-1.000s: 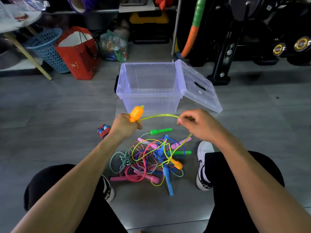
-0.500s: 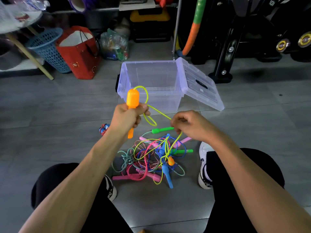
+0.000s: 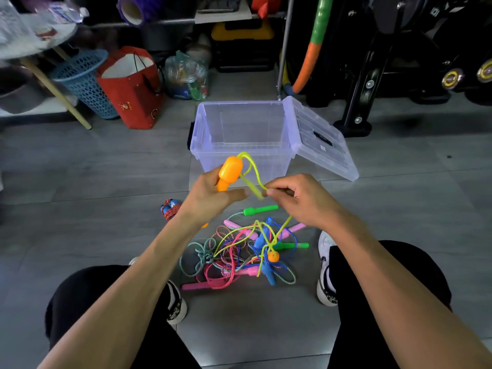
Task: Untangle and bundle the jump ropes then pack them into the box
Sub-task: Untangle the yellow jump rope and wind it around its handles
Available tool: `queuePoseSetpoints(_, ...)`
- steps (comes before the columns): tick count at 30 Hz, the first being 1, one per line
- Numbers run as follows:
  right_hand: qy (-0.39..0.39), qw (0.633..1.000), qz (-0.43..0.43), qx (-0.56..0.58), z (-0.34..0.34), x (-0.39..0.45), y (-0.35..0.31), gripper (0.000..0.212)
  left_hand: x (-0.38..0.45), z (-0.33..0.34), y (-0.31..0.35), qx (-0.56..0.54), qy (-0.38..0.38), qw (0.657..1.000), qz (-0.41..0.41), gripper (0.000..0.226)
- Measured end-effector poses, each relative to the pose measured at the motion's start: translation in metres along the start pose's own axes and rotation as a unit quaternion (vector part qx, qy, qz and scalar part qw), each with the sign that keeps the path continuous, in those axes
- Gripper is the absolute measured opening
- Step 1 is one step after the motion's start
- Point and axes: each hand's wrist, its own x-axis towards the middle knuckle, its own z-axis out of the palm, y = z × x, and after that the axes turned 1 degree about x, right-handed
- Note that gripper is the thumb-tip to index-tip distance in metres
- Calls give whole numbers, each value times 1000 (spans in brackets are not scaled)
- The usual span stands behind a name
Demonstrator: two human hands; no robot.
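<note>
Our left hand (image 3: 210, 194) grips the orange handle (image 3: 229, 171) of a jump rope, fingers curled round its narrow lower part so the fat end points up and away from us, while our right hand (image 3: 298, 198) pinches the yellow-green cord (image 3: 254, 169) of the same rope between thumb and fingertips just beside the left hand; the two hands are close together but not touching. The cord loops up out of the top of the handle, bends back down to our right fingers, then drops from under that hand into the tangled pile of jump ropes (image 3: 245, 251) on the floor between our feet, where it meets a second orange handle (image 3: 273, 257). In that pile we see pink, blue and green handles with pink, blue, teal and speckled cords crossing over one another. A small bundled red-and-blue rope (image 3: 170, 209) lies on the floor apart from the pile, to its left. Beyond our hands stands the clear plastic box (image 3: 202, 145), its hinged lid (image 3: 319, 139) thrown open to the right, with nothing visible inside. Further back, against the clutter, are a red paper bag (image 3: 130, 94), a blue mesh basket (image 3: 82, 81) and black exercise equipment (image 3: 386, 49)
</note>
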Motion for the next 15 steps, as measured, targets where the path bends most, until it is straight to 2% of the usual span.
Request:
queuePoseSetpoints(1, -6, 1000, -3, -4, 1, 1, -2, 25, -3, 2, 3, 0, -4, 999, 38, 36)
queuePoseSetpoints(3, -10, 1000, -11, -14, 3, 3, -4, 31, -7, 5, 9, -31, -17, 998, 61, 35)
queuePoseSetpoints(7, -12, 1000, 6, -13, 5, 6, -5, 23, -9, 7, 11, -136, -38, 990, -2, 15)
queuePoseSetpoints(10, -4, 1000, 25, -9, 6, 6, -7, 22, -7, 11, 11, -176, -3, 984, -16, 8)
queuePoseSetpoints(13, -8, 999, 28, -18, 7, 8, -6, 23, -4, 13, 11, -240, 5, 969, -56, 6)
queuePoseSetpoints(15, -26, 999, 22, -31, 9, 9, -6, 25, -2, 14, 10, -222, -4, 973, -64, 9)
